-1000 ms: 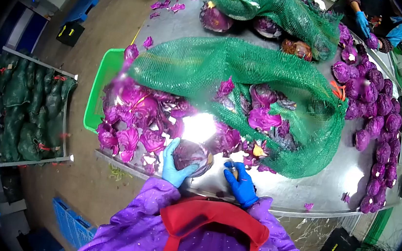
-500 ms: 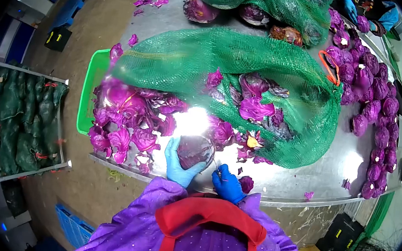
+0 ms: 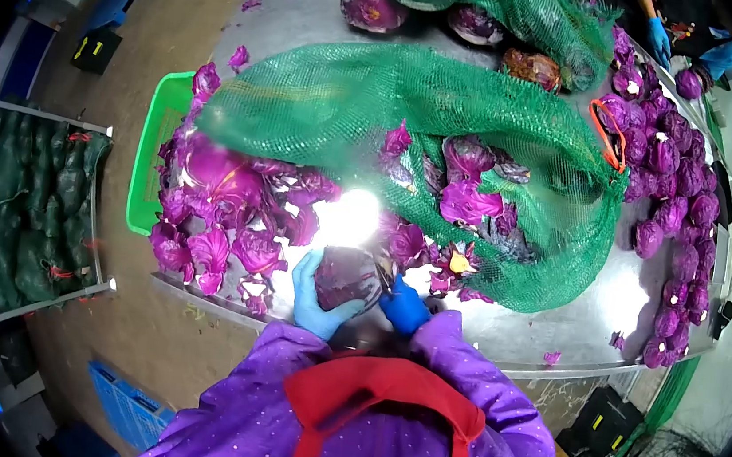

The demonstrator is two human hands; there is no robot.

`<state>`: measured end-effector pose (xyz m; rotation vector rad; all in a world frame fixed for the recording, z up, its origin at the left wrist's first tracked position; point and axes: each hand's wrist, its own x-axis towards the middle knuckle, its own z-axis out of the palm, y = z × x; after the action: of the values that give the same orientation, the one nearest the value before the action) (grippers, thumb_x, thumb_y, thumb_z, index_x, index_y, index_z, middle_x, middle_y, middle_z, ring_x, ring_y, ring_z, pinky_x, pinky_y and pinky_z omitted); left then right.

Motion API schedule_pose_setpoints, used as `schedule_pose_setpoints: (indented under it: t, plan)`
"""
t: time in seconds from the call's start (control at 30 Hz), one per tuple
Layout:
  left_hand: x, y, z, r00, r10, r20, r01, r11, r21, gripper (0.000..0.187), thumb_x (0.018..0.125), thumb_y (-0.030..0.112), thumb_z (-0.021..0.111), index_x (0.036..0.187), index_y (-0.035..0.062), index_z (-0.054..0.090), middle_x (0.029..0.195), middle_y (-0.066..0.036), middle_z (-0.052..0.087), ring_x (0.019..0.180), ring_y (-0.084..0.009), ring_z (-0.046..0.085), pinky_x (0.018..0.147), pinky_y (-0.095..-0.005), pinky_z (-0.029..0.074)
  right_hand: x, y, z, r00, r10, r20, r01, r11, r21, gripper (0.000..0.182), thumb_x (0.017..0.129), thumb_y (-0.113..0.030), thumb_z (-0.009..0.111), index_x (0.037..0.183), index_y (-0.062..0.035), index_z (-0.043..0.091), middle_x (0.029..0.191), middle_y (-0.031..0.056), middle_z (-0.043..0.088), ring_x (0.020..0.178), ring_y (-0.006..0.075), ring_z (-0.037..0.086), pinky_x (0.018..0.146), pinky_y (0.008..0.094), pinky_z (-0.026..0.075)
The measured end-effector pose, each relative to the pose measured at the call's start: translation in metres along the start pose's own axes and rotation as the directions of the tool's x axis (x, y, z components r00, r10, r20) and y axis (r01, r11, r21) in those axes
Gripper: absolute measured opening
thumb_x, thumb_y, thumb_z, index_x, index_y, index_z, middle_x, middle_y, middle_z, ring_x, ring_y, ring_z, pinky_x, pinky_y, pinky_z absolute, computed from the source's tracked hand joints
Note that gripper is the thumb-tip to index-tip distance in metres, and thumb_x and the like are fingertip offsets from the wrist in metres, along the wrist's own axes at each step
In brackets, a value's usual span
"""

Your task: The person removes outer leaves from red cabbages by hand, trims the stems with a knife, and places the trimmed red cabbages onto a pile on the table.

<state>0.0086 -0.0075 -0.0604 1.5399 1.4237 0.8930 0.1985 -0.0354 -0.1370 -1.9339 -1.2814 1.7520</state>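
Observation:
My left hand (image 3: pixel 316 302), in a light blue glove, is wrapped round the left and lower side of a dark red cabbage (image 3: pixel 346 278) near the table's front edge. Close against the cabbage's right side is my right hand (image 3: pixel 405 308), in a darker blue glove. It is closed on a small knife (image 3: pixel 388 275), of which only a little shows. Loose red cabbage leaves (image 3: pixel 236 188) are heaped to the left. Behind the cabbage lies a green mesh sack (image 3: pixel 325 104) with more leaves on and in it.
A green crate (image 3: pixel 147 170) stands at the table's left end, partly under leaves. Trimmed red cabbages (image 3: pixel 675 172) line the right side. Another mesh sack (image 3: pixel 514 12) with cabbages lies at the back. A co-worker's gloved hand (image 3: pixel 659 41) shows at the far right.
My right hand has moved up and left, closer to the cabbage's side. The cabbage has turned slightly in my left hand. The view has shifted a little.

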Motion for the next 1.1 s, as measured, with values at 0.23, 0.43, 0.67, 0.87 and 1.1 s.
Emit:
schedule_pose_setpoints:
  t: [0.23,0.43,0.67,0.87,1.1]
  plan:
    - [0.001,0.013,-0.038,0.962,-0.223,0.156,0.272,0.822,-0.500,0.101,0.064,0.013,0.084,0.143,0.0027,0.022,0.134,-0.013,0.041,0.122,-0.0250,0.045,0.105,-0.0377,0.036,-0.034,-0.054,-0.023,0.961,-0.265,-0.076,0.275,0.933,0.232,0.064,0.087,-0.021,0.064,0.143,-0.0203,0.032,0.096,0.0078,0.061,0.054,0.0128,0.050,0.049,0.0295,0.044]
    - [-0.002,-0.013,0.002,0.950,-0.302,-0.078,0.250,0.887,-0.388,0.084,0.066,0.009,0.083,0.131,0.0031,0.031,0.119,-0.011,0.045,0.112,-0.0206,0.046,0.096,-0.0334,0.041,-0.032,-0.028,-0.027,0.944,-0.234,-0.232,0.278,0.943,0.181,0.049,0.086,-0.019,0.064,0.131,-0.0152,0.043,0.077,0.0084,0.062,0.054,0.0168,0.055,0.051,0.0319,0.046]
    - [0.003,-0.030,0.005,0.948,-0.316,-0.026,0.267,0.841,-0.470,0.070,0.066,0.016,0.085,0.117,0.0021,0.040,0.106,-0.007,0.049,0.094,-0.0163,0.051,0.084,-0.0310,0.047,-0.059,-0.036,-0.057,0.892,-0.179,-0.414,0.262,0.953,0.151,0.042,0.086,-0.025,0.066,0.116,-0.0020,0.049,0.088,0.0126,0.064,0.078,0.0211,0.063,0.070,0.0330,0.051]
    - [0.019,0.012,-0.006,0.904,-0.375,0.203,0.424,0.841,-0.337,0.105,0.061,0.024,0.089,0.139,0.0002,0.023,0.130,-0.016,0.042,0.121,-0.0254,0.042,0.104,-0.0376,0.035,-0.058,-0.082,-0.039,0.849,-0.469,-0.244,0.473,0.880,-0.047,0.063,0.091,-0.031,0.059,0.140,-0.0016,0.033,0.133,0.0229,0.048,0.120,0.0325,0.052,0.094,0.0363,0.044]
    - [0.014,0.019,-0.003,0.901,-0.361,0.239,0.432,0.788,-0.439,0.101,0.070,0.022,0.083,0.143,-0.0009,0.017,0.136,-0.018,0.037,0.126,-0.0264,0.038,0.107,-0.0372,0.031,-0.064,-0.085,-0.042,0.809,-0.481,-0.337,0.443,0.877,-0.187,0.056,0.093,-0.029,0.056,0.139,-0.0047,0.036,0.129,0.0230,0.052,0.109,0.0356,0.058,0.085,0.0390,0.049]
